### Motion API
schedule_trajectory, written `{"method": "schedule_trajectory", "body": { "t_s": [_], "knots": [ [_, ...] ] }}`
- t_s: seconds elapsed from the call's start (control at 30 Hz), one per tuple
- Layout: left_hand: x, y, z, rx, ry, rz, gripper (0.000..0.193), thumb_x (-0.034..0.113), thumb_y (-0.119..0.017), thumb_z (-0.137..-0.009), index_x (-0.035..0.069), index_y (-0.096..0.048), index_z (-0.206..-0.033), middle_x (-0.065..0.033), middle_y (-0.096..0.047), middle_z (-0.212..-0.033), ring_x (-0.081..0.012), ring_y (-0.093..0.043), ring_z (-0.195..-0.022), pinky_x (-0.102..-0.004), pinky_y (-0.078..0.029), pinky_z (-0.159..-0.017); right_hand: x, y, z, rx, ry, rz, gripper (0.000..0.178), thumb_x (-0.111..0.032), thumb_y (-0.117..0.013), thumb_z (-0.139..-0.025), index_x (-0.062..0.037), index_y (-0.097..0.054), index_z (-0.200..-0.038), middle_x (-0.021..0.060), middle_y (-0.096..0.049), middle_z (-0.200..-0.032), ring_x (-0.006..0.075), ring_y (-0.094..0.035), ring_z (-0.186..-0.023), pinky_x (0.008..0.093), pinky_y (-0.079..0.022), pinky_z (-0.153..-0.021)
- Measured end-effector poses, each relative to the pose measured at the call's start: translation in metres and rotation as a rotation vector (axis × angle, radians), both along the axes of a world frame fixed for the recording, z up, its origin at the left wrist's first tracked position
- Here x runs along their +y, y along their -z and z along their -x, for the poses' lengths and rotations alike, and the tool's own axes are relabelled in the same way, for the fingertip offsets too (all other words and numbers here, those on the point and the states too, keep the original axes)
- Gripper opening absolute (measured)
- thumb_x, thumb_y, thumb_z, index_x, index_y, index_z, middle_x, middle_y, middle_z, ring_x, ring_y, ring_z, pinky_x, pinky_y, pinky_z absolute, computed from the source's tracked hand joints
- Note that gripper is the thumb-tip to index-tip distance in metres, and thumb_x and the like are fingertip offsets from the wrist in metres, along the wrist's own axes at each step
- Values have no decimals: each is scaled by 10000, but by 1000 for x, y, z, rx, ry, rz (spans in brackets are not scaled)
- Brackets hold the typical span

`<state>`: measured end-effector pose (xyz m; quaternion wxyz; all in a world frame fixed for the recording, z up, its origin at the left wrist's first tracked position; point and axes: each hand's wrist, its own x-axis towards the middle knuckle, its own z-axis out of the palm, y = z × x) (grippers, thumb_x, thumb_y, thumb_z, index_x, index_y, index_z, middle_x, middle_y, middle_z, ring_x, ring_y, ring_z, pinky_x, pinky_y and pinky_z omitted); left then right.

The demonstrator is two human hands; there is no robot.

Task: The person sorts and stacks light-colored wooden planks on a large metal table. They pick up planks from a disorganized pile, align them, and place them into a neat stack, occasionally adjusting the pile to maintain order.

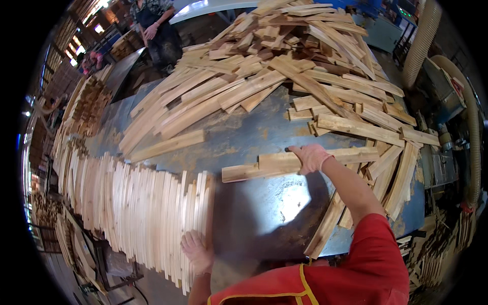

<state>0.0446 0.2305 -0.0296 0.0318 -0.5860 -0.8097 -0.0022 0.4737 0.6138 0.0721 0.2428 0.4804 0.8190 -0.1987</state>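
My right hand [311, 158], in what looks like a thin pinkish glove, is closed over a wooden board [279, 161] lying crosswise on the metal tabletop. A second board [239, 173] lies against it and sticks out farther to the left. At the lower left, my left hand [196, 250] lies with fingers stretched out against the near end of a long row of boards [147, 213]. These boards are packed side by side, their near ends reaching over the table edge. The left palm is hidden from view.
A large loose heap of boards [284, 66] covers the far part of the metal table [239, 223]. More boards [389, 173] lie to my right, beside a ribbed hose [423, 43] and machinery. Another person [157, 30] in a dark apron stands at the far left.
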Motion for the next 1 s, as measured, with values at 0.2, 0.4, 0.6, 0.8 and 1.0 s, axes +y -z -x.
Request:
{"method": "schedule_trajectory", "body": {
  "t_s": [0.2,0.4,0.6,0.8,1.0],
  "knots": [
    [16,-56,-35,-169,224,-80,895,343,-854,-792,66,-498,-1566,-225,-503,-1563,-450,-463,-1455,-579,-357,-1232,-80,-59,68,380,303,113,1097,-585,-826,-808,-176,-337,-1701,222,-695,-1394,384,-689,-1245,431,-534,-1077],
    [58,-103,-84,-1476,-34,67,670,213,-741,-972,13,-503,-1566,-194,-656,-1401,-279,-620,-1297,-384,-489,-1115,-189,9,189,1192,743,360,1145,-593,-772,-929,42,-222,-1707,302,-401,-1689,365,-428,-1560,386,-358,-1263],
    [-15,-81,-31,-1273,6,215,685,254,-721,-965,11,-508,-1569,-218,-686,-1325,-318,-679,-1188,-404,-532,-1045,-194,112,206,1054,969,167,850,-693,-542,-1012,65,-673,-1372,295,-738,-1275,425,-679,-1265,465,-492,-1096],
    [-66,-91,-39,-524,150,87,760,328,-769,-893,13,-534,-1544,-279,-557,-1511,-467,-553,-1363,-547,-447,-1163,-221,60,273,681,596,332,927,-637,-640,-954,148,-531,-1434,360,-650,-1399,459,-644,-1314,456,-518,-1106],
    [-38,-72,-50,-354,241,-74,842,366,-823,-825,48,-538,-1550,-231,-529,-1559,-457,-482,-1448,-596,-394,-1193,-193,25,165,511,-205,113,808,-502,-788,-842,-96,-546,-1498,191,-717,-1253,432,-667,-1208,507,-504,-1067]
  ]
}}
